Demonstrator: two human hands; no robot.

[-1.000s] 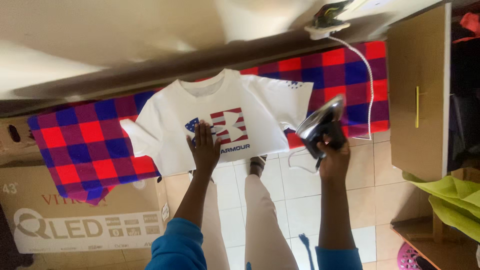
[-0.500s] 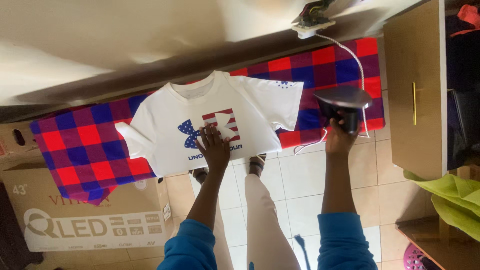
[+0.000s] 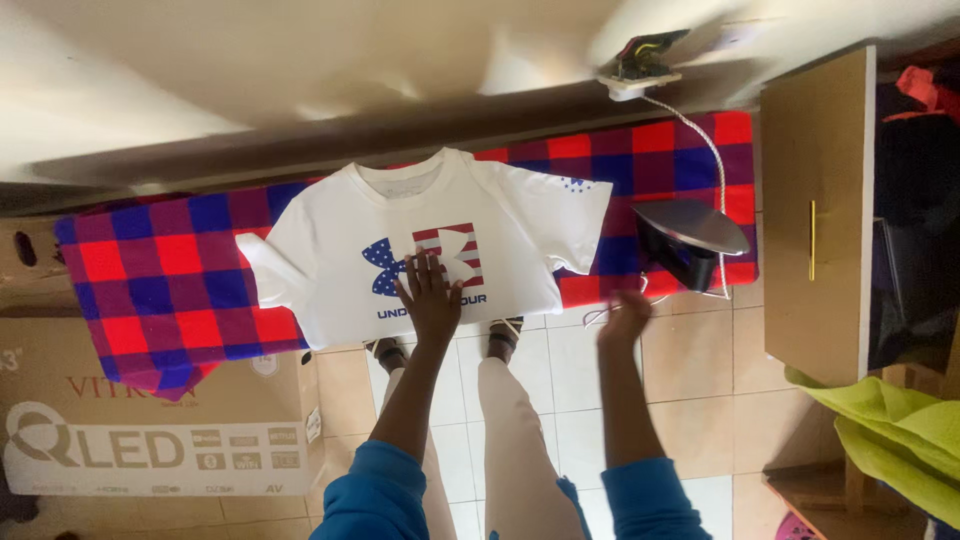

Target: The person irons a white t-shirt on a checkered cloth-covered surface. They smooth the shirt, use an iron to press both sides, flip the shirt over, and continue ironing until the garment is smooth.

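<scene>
Iron (image 3: 690,240) up and to the right of my empty right hand (image 3: 625,315).
It stands on the checked cloth (image 3: 150,290), far of my loosely curled fingers; my left hand (image 3: 430,295) lies flat, fingers spread, on the white T-shirt (image 3: 330,270).

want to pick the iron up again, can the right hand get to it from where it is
Probably yes. The right hand is empty, just below the iron standing on the checked cloth, with nothing between them.
</scene>
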